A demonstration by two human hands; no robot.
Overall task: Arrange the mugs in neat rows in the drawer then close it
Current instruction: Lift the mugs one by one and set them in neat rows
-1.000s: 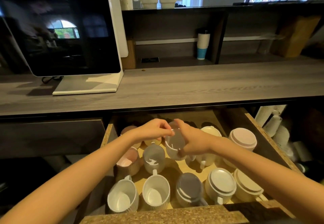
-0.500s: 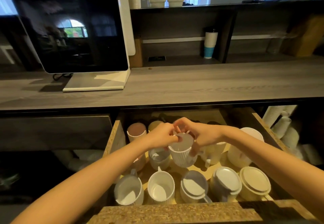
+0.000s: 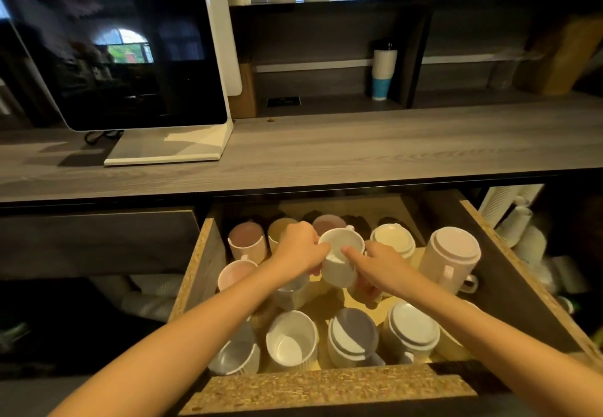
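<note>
**Mug in Hand, Drawer Half Sorted**

Both hands grip a white mug [image 3: 341, 260] above the middle of the open drawer [image 3: 332, 384]. The left hand [image 3: 298, 248] curls round its rim and side, and the right hand [image 3: 380, 269] pinches the opposite rim. The back row [image 3: 393, 238] and front row [image 3: 292, 340] stand roughly in line; the middle looks loose. Setting down this mug, straightening the rest and closing the drawer appear to remain.

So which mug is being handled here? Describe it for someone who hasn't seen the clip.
Below the grey wooden countertop, an open drawer holds many mugs. Near its middle, the left hand and right hand grip one white mug between them. It alone is held up off the drawer floor, its mouth tilted toward the camera.
</note>
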